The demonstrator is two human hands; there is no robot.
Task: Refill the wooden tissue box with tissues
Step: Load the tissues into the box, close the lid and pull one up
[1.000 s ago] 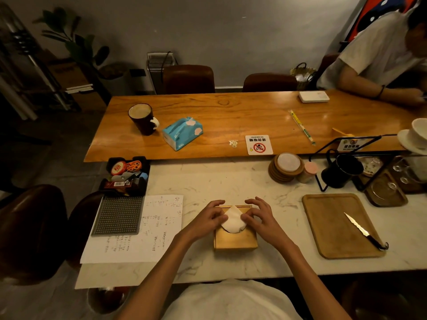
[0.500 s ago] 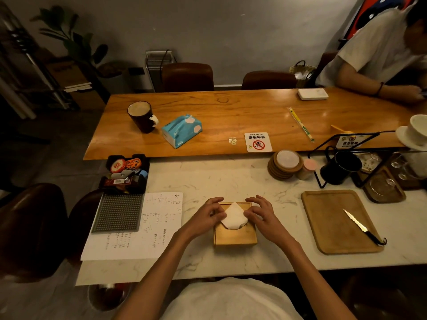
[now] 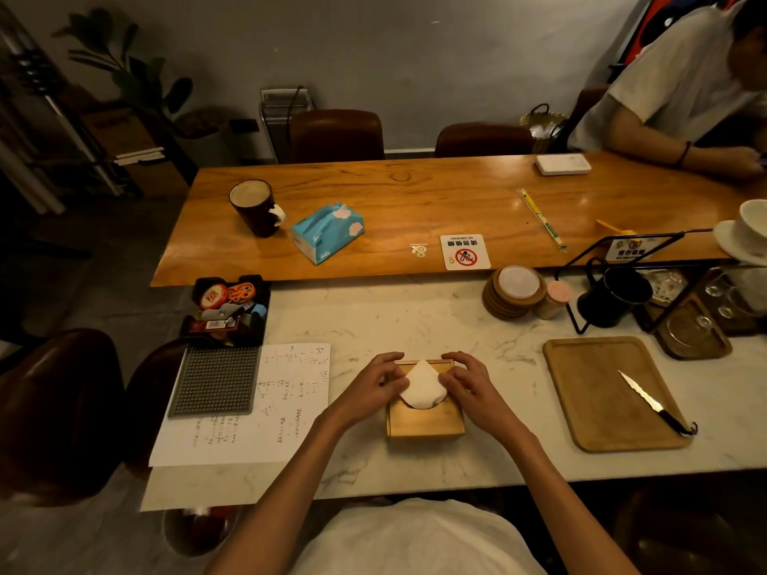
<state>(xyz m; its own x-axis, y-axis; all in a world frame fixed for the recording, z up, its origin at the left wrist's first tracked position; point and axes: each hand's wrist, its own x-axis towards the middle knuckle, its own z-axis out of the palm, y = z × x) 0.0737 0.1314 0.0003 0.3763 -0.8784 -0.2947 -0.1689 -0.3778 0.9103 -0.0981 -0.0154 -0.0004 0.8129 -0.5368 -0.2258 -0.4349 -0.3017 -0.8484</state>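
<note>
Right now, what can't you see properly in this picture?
- Inside the wooden tissue box: hidden by its lid and the tissue, head view.
- Writing on the paper: too small.
- Left hand and right hand: the fingers' tips curl out of sight.

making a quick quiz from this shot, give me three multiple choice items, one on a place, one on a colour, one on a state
1. Where does the knife lie?
A. on the wooden tray
B. on the paper sheet
C. in the dark mug

2. What colour is the soft tissue pack?
A. red
B. light blue
C. black

3. How does the wooden tissue box stand?
A. empty
B. lid off
C. a white tissue sticks out of its top

Key: A, it rests on the wooden tray; B, its wrapper is blue; C, the tissue rises between both hands.
</note>
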